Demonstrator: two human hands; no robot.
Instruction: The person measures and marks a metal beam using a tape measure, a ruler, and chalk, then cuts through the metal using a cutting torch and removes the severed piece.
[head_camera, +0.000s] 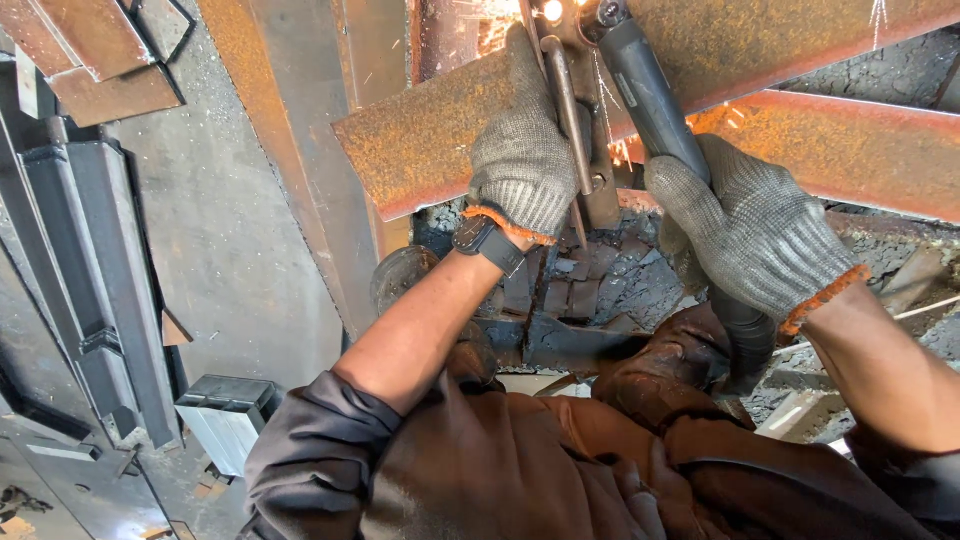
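The gloved left hand (523, 160) presses curled fingers against a clamp handle (568, 110) on the rusty steel beam (420, 140). The right hand (750, 230) wraps its fingers tight around the dark grinder body (645, 90), sparks at its tip

Grey steel channel (90, 290) lies left on concrete floor (230, 230), w/ small grey box (228, 415) nearby.

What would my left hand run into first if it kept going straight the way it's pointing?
The left hand points up the picture along the rusty steel plate. It would probably first meet the bright sparking spot at the tool's tip, though depth is unclear.
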